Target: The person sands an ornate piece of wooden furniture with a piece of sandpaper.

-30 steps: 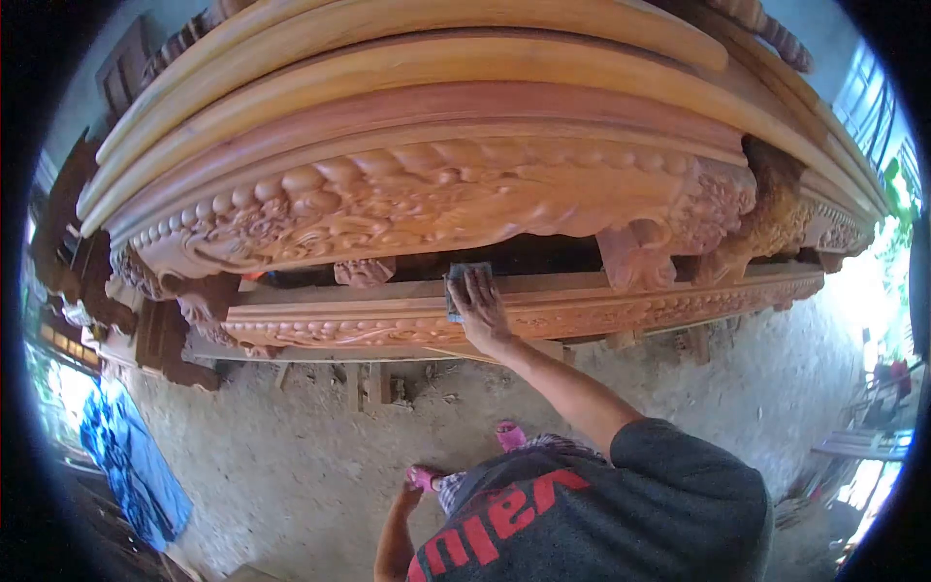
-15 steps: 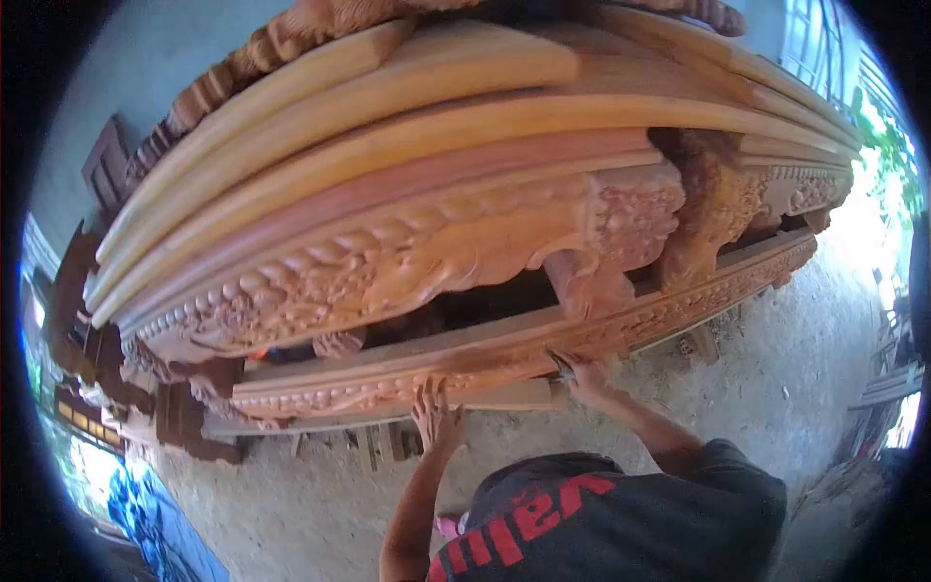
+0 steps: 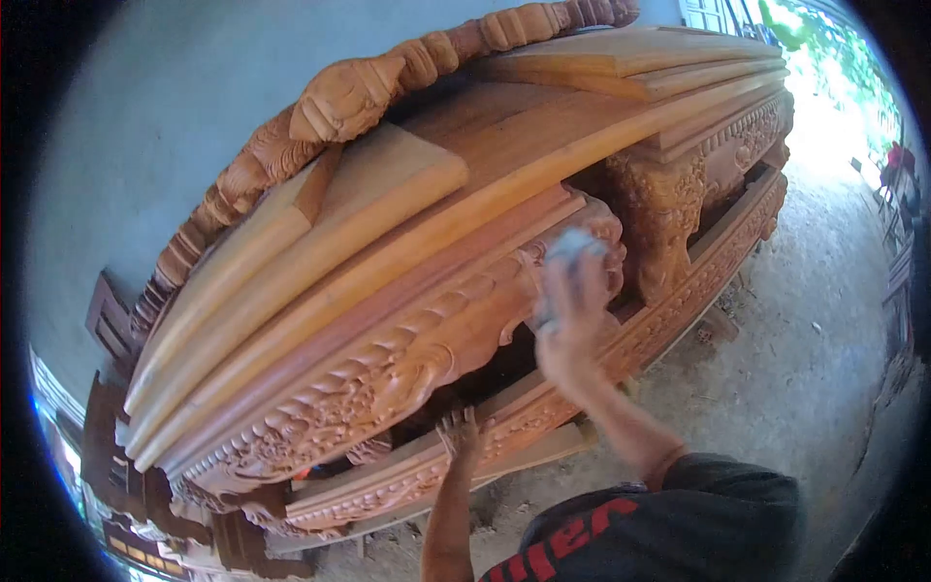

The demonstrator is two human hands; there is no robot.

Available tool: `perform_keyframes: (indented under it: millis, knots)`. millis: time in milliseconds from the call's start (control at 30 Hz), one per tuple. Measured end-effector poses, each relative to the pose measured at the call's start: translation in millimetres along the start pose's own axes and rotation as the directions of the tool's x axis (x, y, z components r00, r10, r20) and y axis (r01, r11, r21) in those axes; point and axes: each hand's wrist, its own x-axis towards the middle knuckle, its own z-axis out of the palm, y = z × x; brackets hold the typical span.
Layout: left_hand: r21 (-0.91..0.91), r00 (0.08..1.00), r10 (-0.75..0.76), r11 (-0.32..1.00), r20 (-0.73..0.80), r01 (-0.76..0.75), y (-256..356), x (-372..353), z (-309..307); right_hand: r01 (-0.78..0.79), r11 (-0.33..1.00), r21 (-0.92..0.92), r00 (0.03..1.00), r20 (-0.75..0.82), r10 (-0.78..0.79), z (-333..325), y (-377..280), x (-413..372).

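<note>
A large carved wooden furniture piece [image 3: 417, 339] of reddish-brown wood fills the middle of the head view. My left hand [image 3: 459, 434] rests on its lower carved rail [image 3: 524, 412], fingers stretched out and holding nothing. Higher up and to the right, my right hand [image 3: 572, 320] is at the carved corner block. A blue-grey pad [image 3: 574, 244], like folded abrasive sheet or cloth, sits under its fingers; motion blur hides its exact kind. Behind the right hand stands a second carved leg [image 3: 664, 218].
Loose moulded boards [image 3: 388, 184] and a long carved piece [image 3: 349, 92] lie on top. Dark carved wooden parts [image 3: 126, 466] stand at the left. Concrete floor [image 3: 815, 320] spreads at the right, with wood scraps along the base.
My right hand has gone from the lower rail up to the carved corner block with the pad. The left hand stays on the rail. The view has shifted and tilted.
</note>
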Motion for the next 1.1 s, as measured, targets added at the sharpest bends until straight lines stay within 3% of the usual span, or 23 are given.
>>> perform_keyframes:
  millis: [33,67,100,167,200,267,300,400,433,500,533,633,667,733,833,967,1033,1100]
  knots:
    - [-0.007,0.987,-0.06,0.998,0.149,0.061,-0.2,4.4,-4.3,0.15,0.988,0.016,0.988,-0.03,-0.15,14.6,-27.4,-6.0]
    - [-0.01,0.979,-0.065,0.998,0.192,0.068,-2.7,5.1,-5.2,0.219,0.944,0.247,0.963,0.104,-0.25,24.0,-61.6,-10.7]
    - [-0.011,0.975,-0.051,0.998,0.216,0.055,-5.1,8.0,-6.7,0.224,0.925,0.307,0.955,0.12,-0.271,43.9,-85.0,-34.8]
    - [-0.023,0.98,0.012,1.0,0.197,-0.007,-11.9,11.0,-8.5,0.365,0.847,0.388,0.811,0.315,-0.493,58.8,-121.8,-63.9]
    - [-0.03,0.984,0.047,0.999,0.173,-0.043,-12.6,12.7,-8.7,0.369,0.851,0.373,0.814,0.313,-0.49,61.3,-121.0,-67.1]
    - [-0.053,0.984,0.129,0.991,0.124,-0.123,-20.5,13.7,-9.2,0.563,0.779,0.277,0.706,0.329,-0.627,57.9,-122.5,-62.2]
    - [-0.065,0.981,0.173,0.984,0.085,-0.168,-25.2,13.9,-9.8,0.539,0.796,0.276,0.683,0.411,-0.604,48.5,-105.9,-50.3]
    - [-0.091,0.942,0.328,0.938,-0.075,-0.334,-40.3,13.7,-12.1,0.415,0.908,-0.051,0.875,0.294,-0.384,16.8,-46.9,-14.9]
    - [-0.004,0.946,0.292,0.956,0.142,-0.294,-42.2,15.0,-13.1,0.338,0.928,-0.157,0.923,0.248,-0.294,14.0,-24.8,-8.4]
    - [-0.04,0.946,0.285,0.959,0.155,-0.282,-41.1,18.5,-11.2,0.181,0.958,-0.224,0.967,0.216,-0.133,-8.4,-32.6,15.2]
    - [-0.07,0.943,0.28,0.96,0.178,-0.272,-39.8,18.0,-10.2,0.193,0.956,-0.219,0.963,0.227,-0.142,-3.3,-40.6,15.3]
    - [-0.09,0.921,0.253,0.967,0.296,-0.237,-37.2,21.1,-22.7,0.022,0.976,-0.218,0.995,0.104,0.001,30.8,-84.9,10.3]
    - [-0.087,0.925,0.243,0.97,0.293,-0.228,-38.4,21.4,-28.0,0.044,0.988,-0.151,0.994,0.104,-0.029,44.7,-104.3,5.9]
    - [-0.171,0.936,0.322,0.939,0.144,-0.297,-38.1,21.8,-35.8,0.105,0.993,-0.052,0.987,0.126,-0.098,70.8,-146.5,-4.5]
    - [-0.198,0.936,0.276,0.952,0.22,-0.235,-37.2,29.0,-28.3,0.184,0.983,0.012,0.958,0.221,-0.182,89.6,-199.2,-13.1]
    - [-0.231,0.931,0.246,0.955,0.27,-0.185,-44.5,31.9,-25.8,0.303,0.942,0.146,0.901,0.28,-0.333,89.8,-211.0,-36.5]
    - [-0.248,0.929,0.227,0.956,0.292,-0.155,-44.8,29.6,-22.6,0.616,0.72,0.319,0.634,0.342,-0.694,86.8,-204.2,-42.0]
    - [-0.28,0.928,0.219,0.951,0.303,-0.133,-44.7,26.5,-16.7,0.638,0.731,0.243,0.659,0.32,-0.681,75.1,-175.1,-17.1]
